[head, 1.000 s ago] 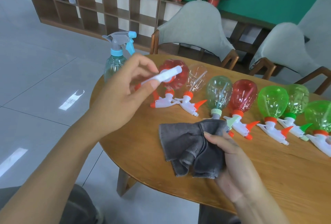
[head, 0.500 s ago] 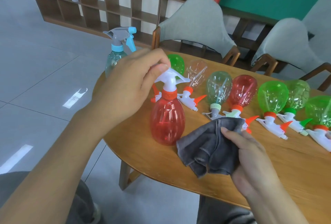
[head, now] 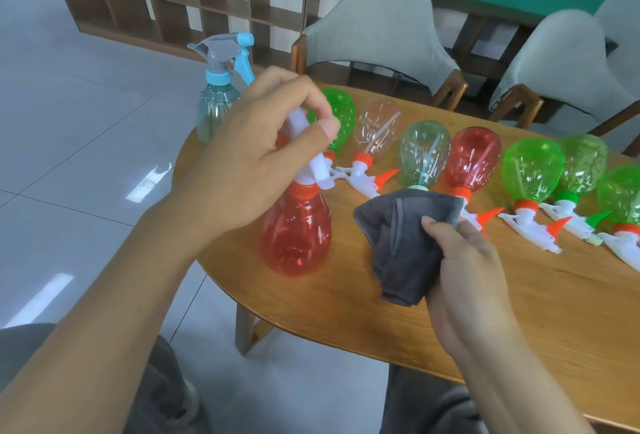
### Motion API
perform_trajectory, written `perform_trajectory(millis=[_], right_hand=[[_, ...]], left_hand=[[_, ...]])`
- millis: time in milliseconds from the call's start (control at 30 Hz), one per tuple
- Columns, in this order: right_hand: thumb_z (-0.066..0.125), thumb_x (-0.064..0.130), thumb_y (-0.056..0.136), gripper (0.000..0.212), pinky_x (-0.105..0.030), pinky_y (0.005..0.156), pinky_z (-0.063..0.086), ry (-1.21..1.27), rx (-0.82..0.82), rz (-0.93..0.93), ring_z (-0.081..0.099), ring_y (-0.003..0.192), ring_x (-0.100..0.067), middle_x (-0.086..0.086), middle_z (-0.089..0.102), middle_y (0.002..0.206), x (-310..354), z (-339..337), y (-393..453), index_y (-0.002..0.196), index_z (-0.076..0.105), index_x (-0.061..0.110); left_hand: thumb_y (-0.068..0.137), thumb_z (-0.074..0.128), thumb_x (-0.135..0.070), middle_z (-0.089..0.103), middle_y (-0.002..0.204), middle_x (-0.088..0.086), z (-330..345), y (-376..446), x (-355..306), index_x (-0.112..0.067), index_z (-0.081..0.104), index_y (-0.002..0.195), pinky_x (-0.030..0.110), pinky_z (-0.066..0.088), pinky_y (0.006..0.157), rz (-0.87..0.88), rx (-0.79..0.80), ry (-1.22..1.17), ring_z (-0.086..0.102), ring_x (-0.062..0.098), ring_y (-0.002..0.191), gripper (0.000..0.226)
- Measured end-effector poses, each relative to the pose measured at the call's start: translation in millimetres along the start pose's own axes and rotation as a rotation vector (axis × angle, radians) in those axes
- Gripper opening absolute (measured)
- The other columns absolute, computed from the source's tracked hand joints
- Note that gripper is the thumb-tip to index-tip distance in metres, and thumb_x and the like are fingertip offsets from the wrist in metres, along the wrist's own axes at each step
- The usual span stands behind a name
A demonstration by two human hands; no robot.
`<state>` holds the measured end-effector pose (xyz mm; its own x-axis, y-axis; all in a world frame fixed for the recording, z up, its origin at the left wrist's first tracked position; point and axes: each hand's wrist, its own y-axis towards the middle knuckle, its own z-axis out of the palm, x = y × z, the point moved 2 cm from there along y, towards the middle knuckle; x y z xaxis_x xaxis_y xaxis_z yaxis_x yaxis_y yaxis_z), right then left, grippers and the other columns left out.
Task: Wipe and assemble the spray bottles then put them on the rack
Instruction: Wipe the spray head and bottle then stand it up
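Head view: the left hand [head: 252, 159] pinches the white trigger head [head: 311, 153] of the red spray bottle [head: 296, 232], which a second ago lay among the others and now stands upright beneath that hand at the table's [head: 519, 312] near edge. Just right of it, the right hand [head: 464, 281] grips the bunched grey cloth [head: 401, 243], lifted nearer the bottle. Wiping looks about to begin; beyond both hands seven bottles [head: 531, 173] lie waiting, and a blue-capped spray bottle [head: 218, 101] stands upright.

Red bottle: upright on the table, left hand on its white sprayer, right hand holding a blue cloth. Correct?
Not quite: the cloth is grey, not blue, as the head view shows. The rest holds: the red bottle stands upright on the table, left hand on its white sprayer, right hand holding the cloth.
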<state>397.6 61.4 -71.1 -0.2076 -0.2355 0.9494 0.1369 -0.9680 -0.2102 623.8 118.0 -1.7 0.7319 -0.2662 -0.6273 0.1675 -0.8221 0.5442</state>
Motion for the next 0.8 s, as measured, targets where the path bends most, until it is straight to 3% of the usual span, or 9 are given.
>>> perform_trajectory(millis=[100, 167, 333, 467, 533, 600, 667, 733, 800], right_hand=[[0.054, 0.010, 0.103, 0.019, -0.047, 0.095, 0.055, -0.007, 0.044, -0.020, 0.075, 0.097, -0.024, -0.010, 0.078, 0.103, -10, 15, -3, 0.115, 0.069, 0.010], [0.054, 0.011, 0.104, 0.017, -0.048, 0.088, 0.054, -0.038, 0.069, -0.057, 0.072, 0.087, -0.027, -0.015, 0.077, 0.096, -15, 25, -5, 0.108, 0.069, 0.005], [0.056, 0.019, 0.104, 0.025, -0.035, 0.068, 0.041, -0.145, 0.167, -0.215, 0.055, 0.073, -0.022, -0.028, 0.066, 0.082, -25, 47, -13, 0.093, 0.071, 0.002], [0.054, 0.021, 0.103, 0.027, -0.031, 0.062, 0.035, -0.197, 0.207, -0.332, 0.045, 0.066, -0.018, -0.005, 0.054, 0.069, -29, 56, -9, 0.084, 0.069, 0.008], [0.052, 0.020, 0.102, 0.028, -0.028, 0.058, 0.033, -0.239, 0.247, -0.371, 0.042, 0.058, -0.013, 0.004, 0.050, 0.062, -29, 61, -6, 0.080, 0.069, 0.020], [0.047, 0.017, 0.098, 0.028, -0.028, 0.054, 0.032, -0.282, 0.345, -0.375, 0.040, 0.052, -0.010, 0.013, 0.050, 0.059, -28, 66, -6, 0.088, 0.071, 0.027], [0.042, 0.011, 0.095, 0.035, -0.035, 0.058, 0.044, -0.310, 0.437, -0.400, 0.055, 0.062, -0.013, 0.011, 0.062, 0.071, -27, 67, -9, 0.103, 0.074, 0.024], [0.038, 0.008, 0.094, 0.040, -0.046, 0.082, 0.053, -0.327, 0.492, -0.437, 0.064, 0.091, -0.024, -0.002, 0.069, 0.095, -28, 64, -11, 0.112, 0.073, 0.017], [0.038, 0.009, 0.092, 0.040, -0.035, 0.086, 0.049, -0.351, 0.494, -0.467, 0.061, 0.096, -0.014, 0.005, 0.066, 0.100, -30, 58, -13, 0.112, 0.072, 0.018]], left_hand=[[0.104, 0.051, -0.027, 0.053, 0.133, -0.006, 4, -2, -2, -0.019, 0.066, 0.106, 0.024, 0.037, 0.109, 0.038, -0.009, -0.012, 0.049, 0.004, 0.130, 0.017], [0.107, 0.045, -0.021, 0.051, 0.141, -0.004, 5, -3, -5, -0.017, 0.067, 0.109, 0.018, 0.034, 0.109, 0.084, -0.011, -0.012, 0.045, 0.003, 0.135, 0.022], [0.107, 0.047, -0.021, 0.053, 0.125, 0.001, 12, -7, -7, -0.013, 0.070, 0.098, 0.021, 0.036, 0.106, 0.097, 0.011, 0.010, 0.051, 0.011, 0.125, 0.026], [0.107, 0.045, -0.021, 0.048, 0.122, 0.001, 15, -9, -8, -0.012, 0.070, 0.099, 0.018, 0.035, 0.103, 0.095, 0.027, 0.026, 0.050, 0.012, 0.122, 0.027], [0.107, 0.044, -0.020, 0.047, 0.121, 0.002, 15, -9, -8, -0.012, 0.070, 0.100, 0.016, 0.036, 0.101, 0.103, 0.040, 0.025, 0.050, 0.012, 0.120, 0.028], [0.108, 0.044, -0.018, 0.046, 0.119, 0.002, 16, -9, -8, -0.011, 0.069, 0.100, 0.018, 0.038, 0.099, 0.114, 0.036, 0.026, 0.051, 0.014, 0.117, 0.028], [0.107, 0.043, -0.014, 0.045, 0.116, 0.001, 17, -10, -7, -0.010, 0.069, 0.098, 0.023, 0.041, 0.098, 0.120, 0.017, 0.035, 0.052, 0.015, 0.113, 0.028], [0.107, 0.043, -0.011, 0.044, 0.114, 0.001, 19, -11, -7, -0.010, 0.069, 0.096, 0.028, 0.043, 0.096, 0.119, -0.006, 0.039, 0.052, 0.015, 0.110, 0.028], [0.107, 0.043, -0.009, 0.044, 0.112, 0.000, 20, -10, -6, -0.009, 0.069, 0.095, 0.027, 0.043, 0.095, 0.120, -0.019, 0.044, 0.052, 0.014, 0.109, 0.028]])
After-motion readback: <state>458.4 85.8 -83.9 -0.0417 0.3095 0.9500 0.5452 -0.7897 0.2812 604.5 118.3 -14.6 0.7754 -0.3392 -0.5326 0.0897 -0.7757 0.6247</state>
